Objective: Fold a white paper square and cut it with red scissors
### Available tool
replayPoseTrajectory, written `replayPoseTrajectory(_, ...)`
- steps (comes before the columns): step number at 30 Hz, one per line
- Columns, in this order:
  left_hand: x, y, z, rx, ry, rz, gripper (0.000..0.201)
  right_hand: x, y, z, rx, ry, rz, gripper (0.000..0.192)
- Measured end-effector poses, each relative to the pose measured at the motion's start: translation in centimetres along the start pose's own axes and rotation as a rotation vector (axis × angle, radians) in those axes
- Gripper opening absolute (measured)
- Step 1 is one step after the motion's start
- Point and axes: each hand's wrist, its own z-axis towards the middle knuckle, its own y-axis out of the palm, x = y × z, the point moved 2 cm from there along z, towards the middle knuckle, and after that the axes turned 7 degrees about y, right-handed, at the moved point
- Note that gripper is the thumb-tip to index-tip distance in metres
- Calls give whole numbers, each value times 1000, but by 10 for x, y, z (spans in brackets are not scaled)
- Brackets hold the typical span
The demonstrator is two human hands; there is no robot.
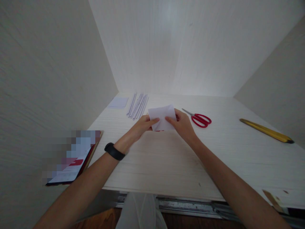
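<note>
1. Head view: your left hand [142, 124] and right hand [181, 122] meet above the middle of the pale, wood-grained table [166, 159], both pinching one small folded sheet of white paper [162, 117].
2. Your left thumb presses on the sheet's lower left, your right thumb on its lower right; the fingers curl behind it, clenched on the paper.
3. The sheet looks thin and matte, with crisp straight edges, held slightly tilted just above the tabletop.
4. A smooth black band [114, 151] wraps your left wrist.
5. Just right of your right hand lie red-handled scissors with slim metal blades [199, 118], closed and flat.
6. Further right rests a long, flat yellow ruler [265, 130], angled.
7. Behind the sheet, a row of narrow folded white paper strips [138, 105] fans out, beside a flat pale paper square [118, 102].
8. At the left edge lies a glossy tablet with a pixelated screen [71, 157].
</note>
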Motion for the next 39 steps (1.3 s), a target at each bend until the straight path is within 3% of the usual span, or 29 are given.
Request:
replayPoseTrajectory(8,10,6,-3,119,-39,-122,27,-14,-2,-7,108,-294,-278,12)
replayPoseTrajectory(14,8,3,-3,94,47,3,40,-12,0,-9,168,-320,-365,12)
replayPoseTrajectory(18,7,1,-4,104,77,46,43,-15,3,-13,154,-470,-446,11)
replayPoseTrajectory(22,7,1,-4,130,63,2,33,-18,3,-18,101,-610,-481,25)
replayPoseTrajectory(32,15,2,-1,129,-16,-271,7,-10,-6,-12,61,-690,-717,38)
replayPoseTrajectory(39,19,4,-3,17,12,-265,26,1,-10,-5,91,-712,-876,43)
